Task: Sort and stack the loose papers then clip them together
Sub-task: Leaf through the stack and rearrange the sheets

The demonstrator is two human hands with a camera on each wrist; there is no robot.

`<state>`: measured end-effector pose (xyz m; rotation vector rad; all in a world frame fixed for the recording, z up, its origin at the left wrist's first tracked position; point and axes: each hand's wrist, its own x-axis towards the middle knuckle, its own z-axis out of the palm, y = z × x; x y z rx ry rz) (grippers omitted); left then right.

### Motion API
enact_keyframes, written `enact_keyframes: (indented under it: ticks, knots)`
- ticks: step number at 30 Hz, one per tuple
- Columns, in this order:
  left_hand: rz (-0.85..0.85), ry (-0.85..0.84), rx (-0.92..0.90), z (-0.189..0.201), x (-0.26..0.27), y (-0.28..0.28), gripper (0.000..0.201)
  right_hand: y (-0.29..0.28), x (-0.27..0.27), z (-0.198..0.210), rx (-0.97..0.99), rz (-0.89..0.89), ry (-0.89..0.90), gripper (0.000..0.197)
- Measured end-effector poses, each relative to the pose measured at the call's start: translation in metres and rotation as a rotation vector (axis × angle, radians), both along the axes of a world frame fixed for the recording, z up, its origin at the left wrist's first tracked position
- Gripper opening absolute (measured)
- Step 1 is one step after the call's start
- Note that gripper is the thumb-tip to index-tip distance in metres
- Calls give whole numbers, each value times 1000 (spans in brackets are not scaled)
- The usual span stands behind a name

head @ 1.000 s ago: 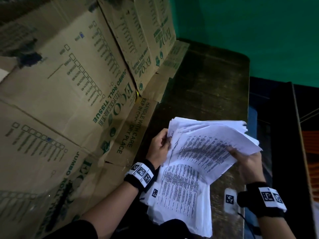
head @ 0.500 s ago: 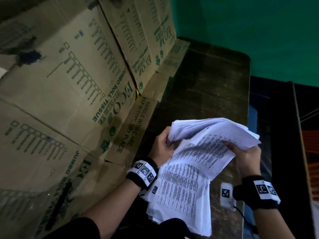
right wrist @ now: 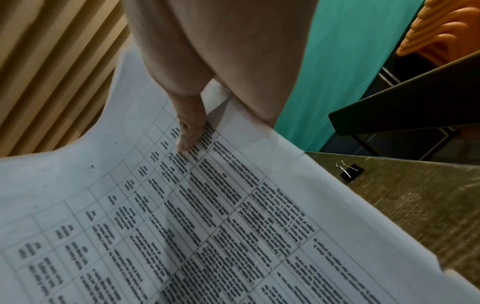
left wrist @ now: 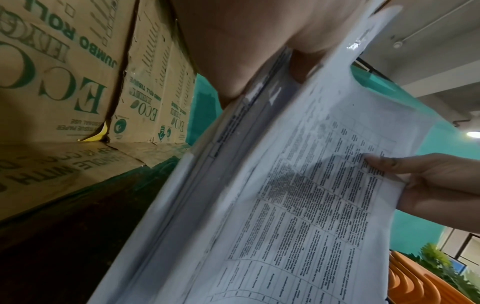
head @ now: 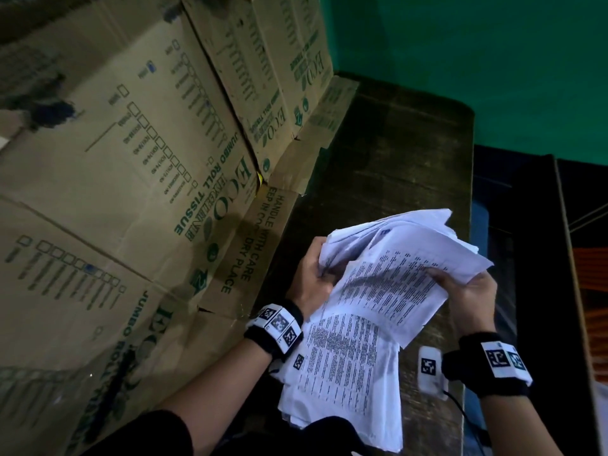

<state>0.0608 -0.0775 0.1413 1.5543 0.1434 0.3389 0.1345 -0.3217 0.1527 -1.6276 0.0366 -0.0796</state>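
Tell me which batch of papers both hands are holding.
The upper batch: the left hand grips its left edge and the right hand its right. The lower batch hangs below, untouched by the right hand.

Matt printed papers (head: 388, 291), rough dark wooden table (head: 394, 153), corrugated cardboard boxes (head: 131, 159)

Black wristbands (head: 274, 330) with white square-coded tags, dark short sleeves (head: 141, 436).

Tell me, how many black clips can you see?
1. The binder clip lies on the wooden table, just past the edge of the papers, seen only from the right wrist. More could be hidden under the sheets.
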Motion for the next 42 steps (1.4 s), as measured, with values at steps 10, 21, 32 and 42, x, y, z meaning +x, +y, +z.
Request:
enact_keyframes:
  ticks: [10, 21, 32, 42]
  knots:
    - [142, 41, -26, -12, 5, 7, 41, -5, 1, 1, -45, 5, -44, 26]
    - [76, 100, -52, -18, 8, 16, 41, 0, 12, 1, -59, 190, 41, 48]
    - [-17, 90, -197, -4, -1, 14, 30, 4, -6, -5, -139, 152, -38, 25]
    - [-124, 256, 424, -18, -13, 10, 76, 13, 4, -7, -139, 77, 42, 21]
